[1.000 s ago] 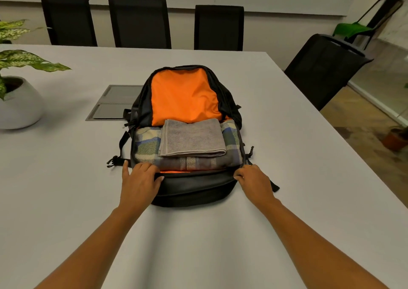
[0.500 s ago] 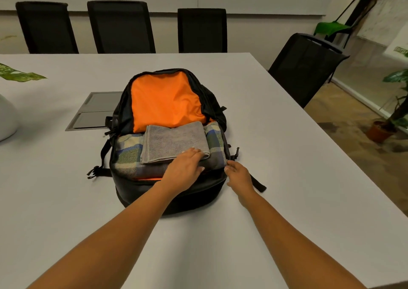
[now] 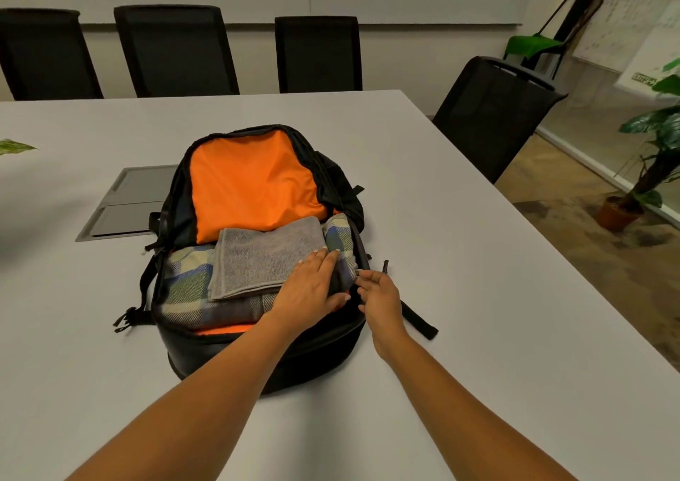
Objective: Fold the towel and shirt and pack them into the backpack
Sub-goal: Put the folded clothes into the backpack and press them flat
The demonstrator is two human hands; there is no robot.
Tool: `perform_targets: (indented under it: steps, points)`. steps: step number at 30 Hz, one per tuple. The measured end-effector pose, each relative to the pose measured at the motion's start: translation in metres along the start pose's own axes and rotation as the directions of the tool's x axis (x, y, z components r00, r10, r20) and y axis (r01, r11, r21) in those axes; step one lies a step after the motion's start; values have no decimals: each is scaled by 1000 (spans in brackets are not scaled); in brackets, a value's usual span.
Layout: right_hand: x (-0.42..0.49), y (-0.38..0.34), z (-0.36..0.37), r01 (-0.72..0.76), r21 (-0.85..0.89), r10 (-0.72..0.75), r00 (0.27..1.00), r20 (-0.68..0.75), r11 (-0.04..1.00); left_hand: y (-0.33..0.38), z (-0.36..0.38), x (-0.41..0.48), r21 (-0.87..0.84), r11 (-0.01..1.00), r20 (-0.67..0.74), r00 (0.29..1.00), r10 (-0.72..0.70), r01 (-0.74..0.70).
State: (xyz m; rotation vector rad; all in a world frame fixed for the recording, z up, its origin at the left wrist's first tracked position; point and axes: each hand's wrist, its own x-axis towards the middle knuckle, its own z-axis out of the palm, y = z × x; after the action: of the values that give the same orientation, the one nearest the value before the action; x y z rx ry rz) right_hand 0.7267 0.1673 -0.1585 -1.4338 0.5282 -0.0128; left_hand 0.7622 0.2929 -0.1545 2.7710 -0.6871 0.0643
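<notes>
shirt: folded, lying inside the open backpack.
towel: folded, stacked on the shirt; packing looks done.
left hand: your fingers lie straight, pressing towel and shirt down, holding nothing.
right hand: fingers curled at the backpack's right zip edge; whether they pinch a puller is unclear.
left to do: probably only zipping shut.
worktop: pale, smooth, with a recessed panel.
room: black chairs beyond; potted plant at right.

Grey table with open backpack and recessed hatch
</notes>
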Motion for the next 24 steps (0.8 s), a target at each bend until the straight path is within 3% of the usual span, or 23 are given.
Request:
perform_targets:
  steps: [4,9,13,16,20,24]
  points:
    - [0,5,-2,30,-33,-30,1000,6,999,-2,4,6,54,999,-12,1000,8,-7]
    - [1,5,-7,25,-1,-25,998,56,1000,-10,5,8,164,981,-86,989,118,-103]
    - [2,6,-8,16,9,-17,997,72,1000,-3,8,14,219,972,-34,995,92,-82]
    - [5,7,-15,85,-186,-73,995,69,979,-1,6,19,204,977,-28,997,65,-58]
    - [14,18,-31,164,-679,-244,969,-23,715,-7,5,22,102,994,-47,998,47,-42]
    - [19,25,-38,346,-851,-312,922,231,395,-6,9,22,93,995,-44,998,34,-30]
